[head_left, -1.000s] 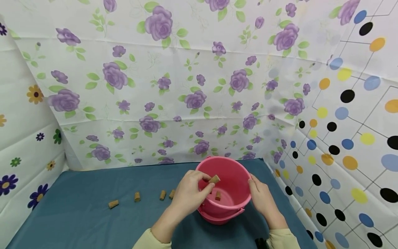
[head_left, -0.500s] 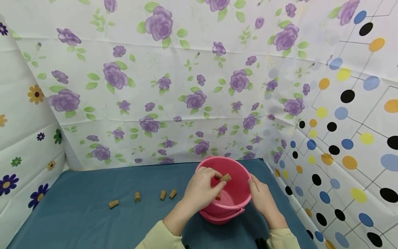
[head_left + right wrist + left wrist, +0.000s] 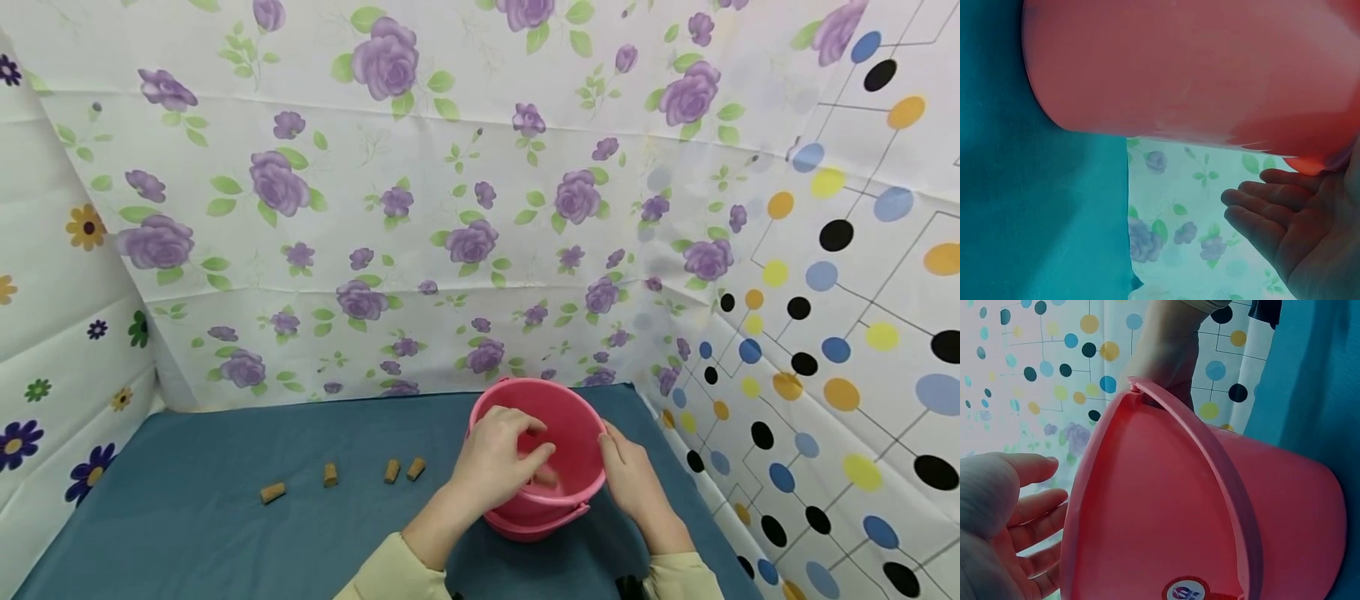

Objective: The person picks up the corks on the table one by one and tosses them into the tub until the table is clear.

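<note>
A pink bucket (image 3: 558, 408) with a pink handle (image 3: 1229, 481) stands at the right of the blue-covered table, its mouth facing up. My left hand (image 3: 495, 457) hovers over the bucket's mouth, thumb and fingers parted and holding nothing. Just below its thumb, inside the bucket, a blurred brown cork (image 3: 546, 477) shows. The left hand hides part of the interior. My right hand (image 3: 632, 475) grips the bucket's rim at the right, thumb over the edge and fingers along the outside.
Several corks lie left of the bucket: one cork (image 3: 273, 492) on its side at the far left, another cork (image 3: 331, 475), and a close pair with its right cork (image 3: 416, 469). Patterned sheets hang behind the blue tablecloth (image 3: 210, 533) and at both sides.
My left hand moved right over the bucket with a cork pinched in its fingertips, then let go. The cork has dropped into the bucket. My right hand stayed on the rim.
</note>
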